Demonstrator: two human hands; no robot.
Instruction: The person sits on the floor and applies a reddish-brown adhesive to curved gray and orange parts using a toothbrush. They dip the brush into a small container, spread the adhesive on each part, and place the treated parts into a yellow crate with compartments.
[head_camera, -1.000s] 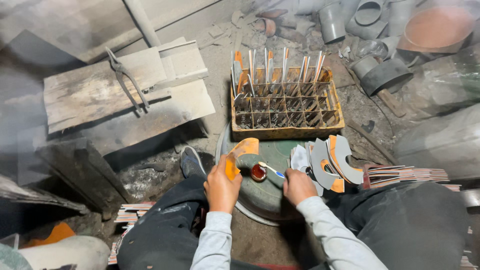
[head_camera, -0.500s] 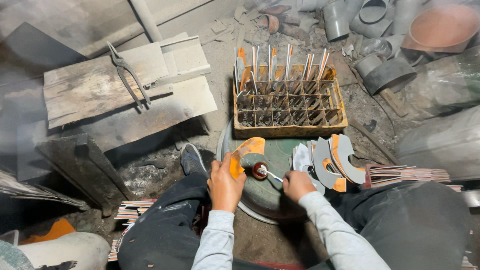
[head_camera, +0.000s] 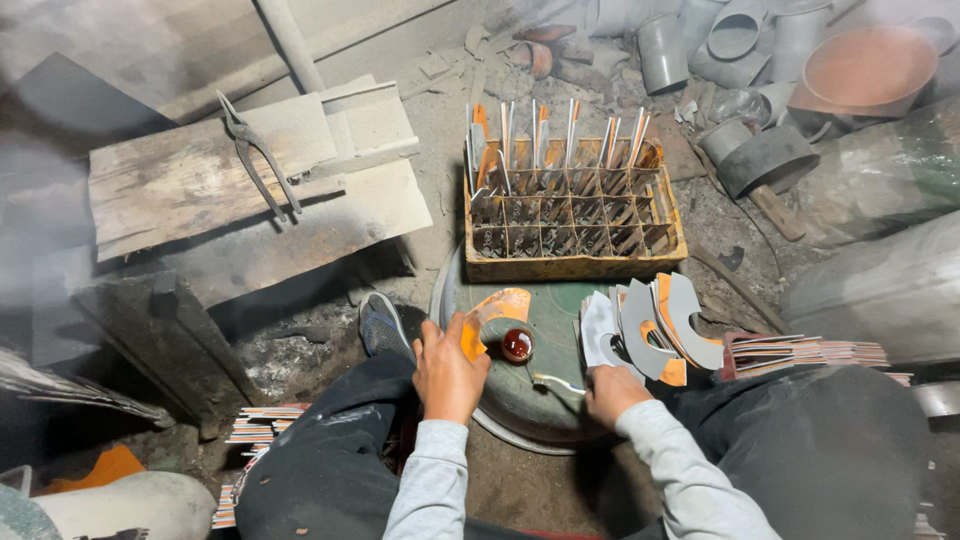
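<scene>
Dusty workshop floor: on the round drum lid (head_camera: 560, 330), the left hand (head_camera: 447, 372) stays clamped on a curved orange blade (head_camera: 492, 312) beside the small jar (head_camera: 516, 345); the right hand (head_camera: 612, 390), fingers closed on a brush (head_camera: 556, 381), has drawn back from it

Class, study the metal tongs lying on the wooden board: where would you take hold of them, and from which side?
Probably grip the tongs by the two long handles, which splay toward the near edge of the wooden board. Come from above at that near end; the jaws point away.
</scene>
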